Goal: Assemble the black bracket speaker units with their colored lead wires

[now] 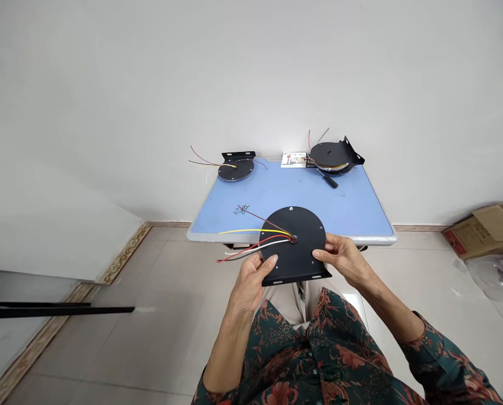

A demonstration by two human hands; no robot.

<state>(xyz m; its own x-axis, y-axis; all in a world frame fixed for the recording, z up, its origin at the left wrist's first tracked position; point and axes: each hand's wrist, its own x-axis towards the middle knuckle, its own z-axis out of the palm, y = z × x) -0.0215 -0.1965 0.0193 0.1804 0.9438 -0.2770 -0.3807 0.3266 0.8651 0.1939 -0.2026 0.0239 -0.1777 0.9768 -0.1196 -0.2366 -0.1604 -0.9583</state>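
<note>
Between my hands is a round black metal disc with a bent mounting flange (pixel 295 225), held up at the table's near edge with its flange towards me. Brown, yellow, red, white and black wires (pixel 259 230) come out of its centre hole and run off to the left. My left hand (pixel 251 275) grips the lower left rim, thumb on the face. At the lower right rim my right hand (pixel 344 256) pinches the disc, thumb on top and fingers behind. Small screws (pixel 241 209) lie in a loose pile on the table, beyond the disc to the left.
On the blue table (pixel 276 188), another wired black disc (pixel 236 170) lies at the back left. Stacked discs (pixel 333 154) sit at the back right, beside a screwdriver (pixel 330 181) and a printed card (pixel 293 160). A cardboard box (pixel 483 230) and plastic bag (pixel 498 273) are on the floor.
</note>
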